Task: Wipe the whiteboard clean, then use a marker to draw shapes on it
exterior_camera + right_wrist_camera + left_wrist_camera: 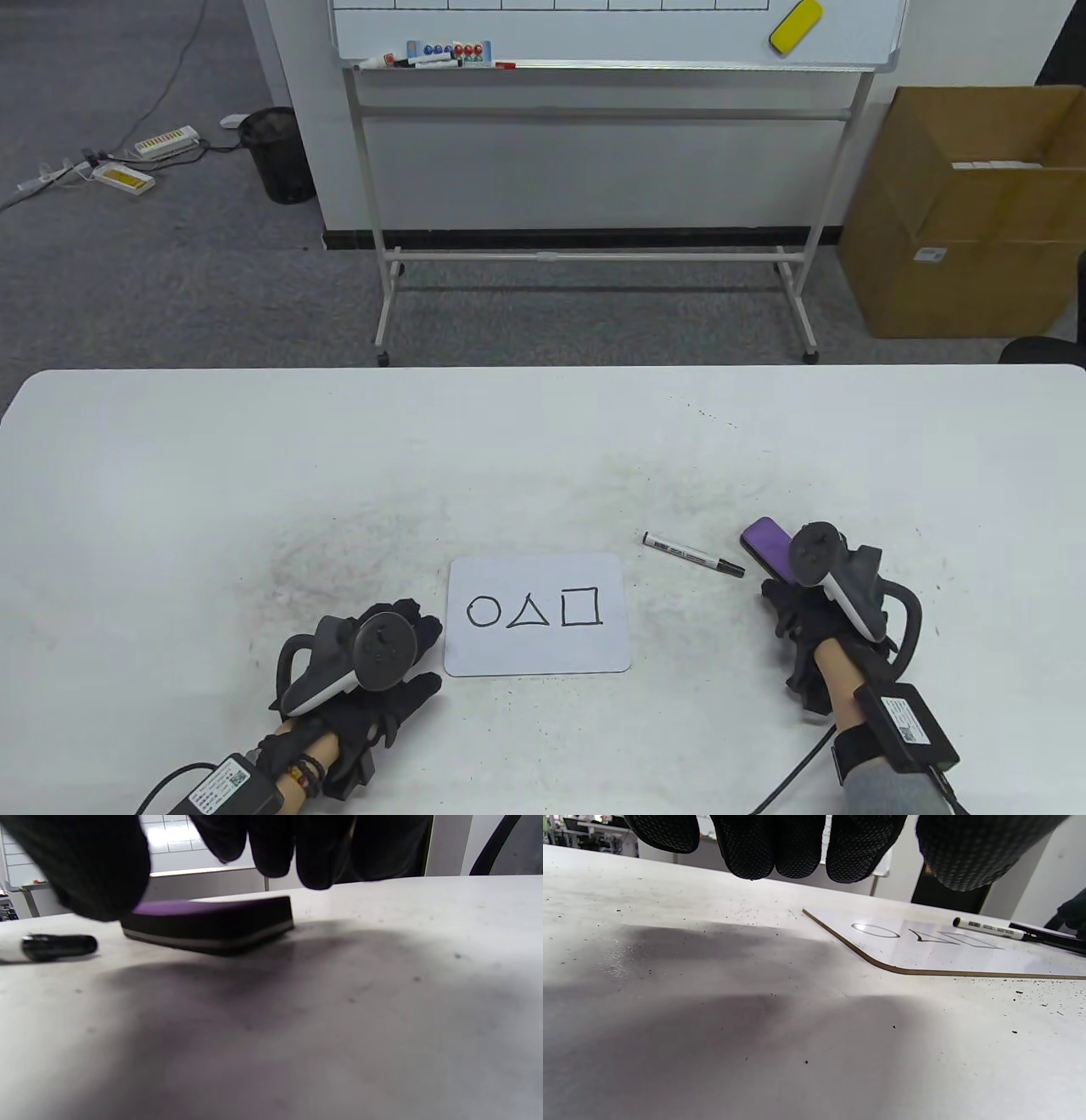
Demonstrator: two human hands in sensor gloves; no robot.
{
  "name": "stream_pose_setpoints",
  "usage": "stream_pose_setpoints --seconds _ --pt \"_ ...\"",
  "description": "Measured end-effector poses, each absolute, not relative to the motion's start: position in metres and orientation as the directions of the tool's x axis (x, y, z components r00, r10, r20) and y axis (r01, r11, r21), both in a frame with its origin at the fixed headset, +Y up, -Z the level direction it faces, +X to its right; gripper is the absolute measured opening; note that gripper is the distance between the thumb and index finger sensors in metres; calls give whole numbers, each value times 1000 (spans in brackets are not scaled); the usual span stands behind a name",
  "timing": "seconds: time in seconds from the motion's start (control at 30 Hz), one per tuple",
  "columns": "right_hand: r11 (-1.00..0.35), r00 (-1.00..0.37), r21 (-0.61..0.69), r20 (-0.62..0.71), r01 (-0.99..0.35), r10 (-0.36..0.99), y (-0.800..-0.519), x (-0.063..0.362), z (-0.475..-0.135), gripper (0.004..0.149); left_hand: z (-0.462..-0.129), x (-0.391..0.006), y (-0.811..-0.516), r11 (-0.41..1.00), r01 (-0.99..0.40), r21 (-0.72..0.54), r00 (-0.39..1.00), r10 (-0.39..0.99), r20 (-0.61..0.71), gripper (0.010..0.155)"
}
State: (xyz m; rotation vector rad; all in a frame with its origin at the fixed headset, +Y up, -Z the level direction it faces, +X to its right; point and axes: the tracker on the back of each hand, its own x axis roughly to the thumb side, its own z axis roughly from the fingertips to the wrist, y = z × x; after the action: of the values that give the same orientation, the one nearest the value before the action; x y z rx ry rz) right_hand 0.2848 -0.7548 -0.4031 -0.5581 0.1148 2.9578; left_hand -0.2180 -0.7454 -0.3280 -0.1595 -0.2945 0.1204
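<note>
A small whiteboard (537, 654) (946, 959) lies flat on the table with a circle, a triangle and a square drawn on it in black. A capped black-and-white marker (691, 554) (992, 929) (59, 946) lies to its upper right. Beside the marker lies a purple eraser (766, 545) (208, 921). My right hand (785, 607) is just behind the eraser, its fingers (275, 844) hanging loosely over it and the thumb near its left end; no grip shows. My left hand (411, 666) rests relaxed just left of the board, fingers (797, 844) above the tabletop, holding nothing.
The white table (543, 441) has grey smudges and black specks. Behind it stands a large whiteboard on a stand (611, 110) with a yellow eraser (796, 25) and markers on its ledge. A cardboard box (976, 212) sits at the right, a black bin (276, 153) at the left.
</note>
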Motion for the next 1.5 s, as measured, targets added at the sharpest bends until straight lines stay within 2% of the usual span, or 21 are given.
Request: stream_pose_setpoints --seconds 0.5,0.83,1.03,1.23,1.5 --pt "-997 -936 71 -352 -25 -2 -764 280 -409 82 -328 -218 -745 979 -93 -182 949 143 282 71" --pt "-996 -949 -13 -302 -87 87 -745 270 -401 80 -328 -217 -743 979 -110 -174 944 158 291 71" --pt "-993 -975 -66 -196 -93 105 -723 237 -389 79 -326 -211 -746 978 -97 -186 936 153 316 71" --pt "-994 -996 -78 -44 -80 83 -706 183 -374 79 -325 -207 -749 976 -84 -201 929 150 339 71" --pt "-997 -983 -4 171 -76 74 -703 103 -357 78 -324 -202 -753 973 -73 -220 917 153 368 71"
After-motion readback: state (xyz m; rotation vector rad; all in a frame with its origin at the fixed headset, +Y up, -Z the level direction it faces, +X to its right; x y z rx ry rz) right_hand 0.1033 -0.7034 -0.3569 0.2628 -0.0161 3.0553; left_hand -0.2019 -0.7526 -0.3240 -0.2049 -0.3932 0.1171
